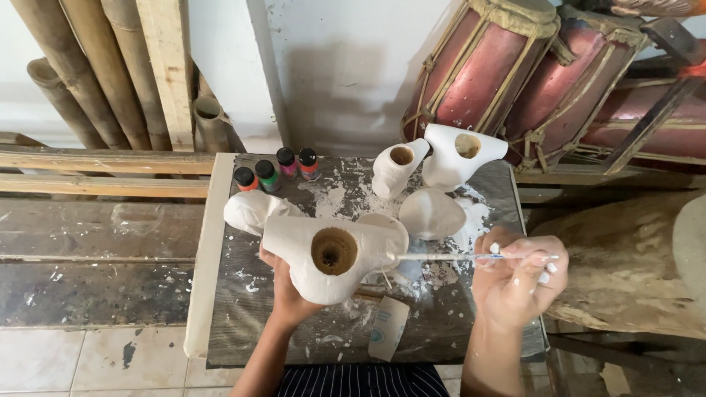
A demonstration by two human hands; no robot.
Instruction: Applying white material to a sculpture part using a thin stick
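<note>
Nearest, the left hand (288,290) has its grip clamped from below on a white-coated hollow figure (331,254), held just above the paint-spattered tabletop (243,309); the right hand (518,276) pinches a thin brush (441,256) whose tip touches the figure's right side. Beyond lie a white egg-shaped piece (432,213) and a wrapped white lump (254,209). Farther back stand two more white figures (441,162) and four small paint bottles (276,173), with red drums (529,73) behind.
</note>
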